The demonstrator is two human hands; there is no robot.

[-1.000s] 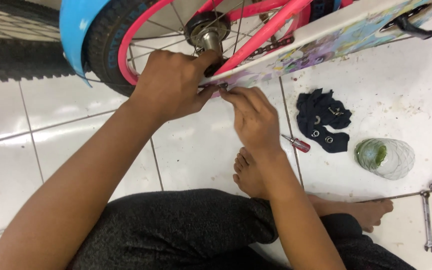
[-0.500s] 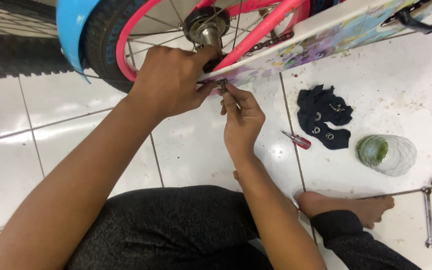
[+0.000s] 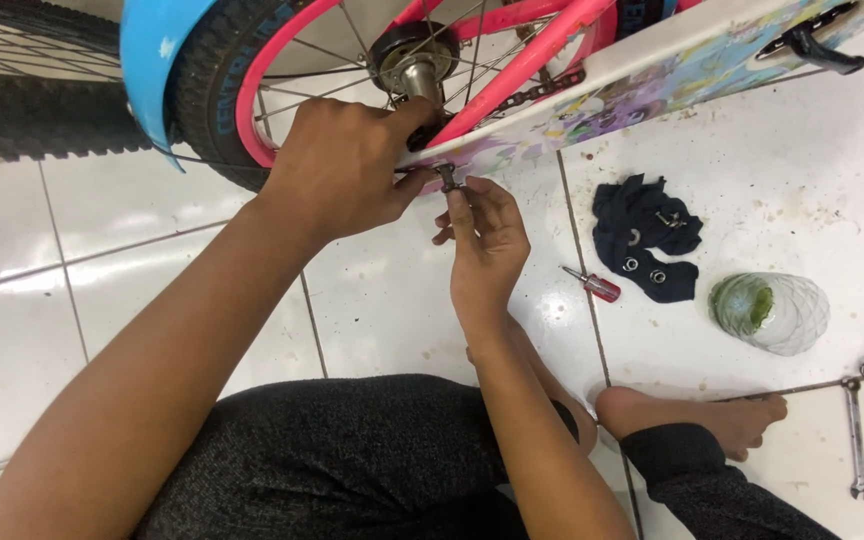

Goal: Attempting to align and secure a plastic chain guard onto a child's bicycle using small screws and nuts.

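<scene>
The right hand point(image 3: 487, 240) has been raised from the floor tiles; a small bolt point(image 3: 447, 177) is pinched at its fingertips, at 12 o'clock. The left hand point(image 3: 347, 165) stays clenched on the chain guard point(image 3: 652, 75) (hub just above).

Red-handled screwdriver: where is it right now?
The small red-handled screwdriver lies on the white tiled floor, right of the right hand, just left of the dark cloth.
</scene>
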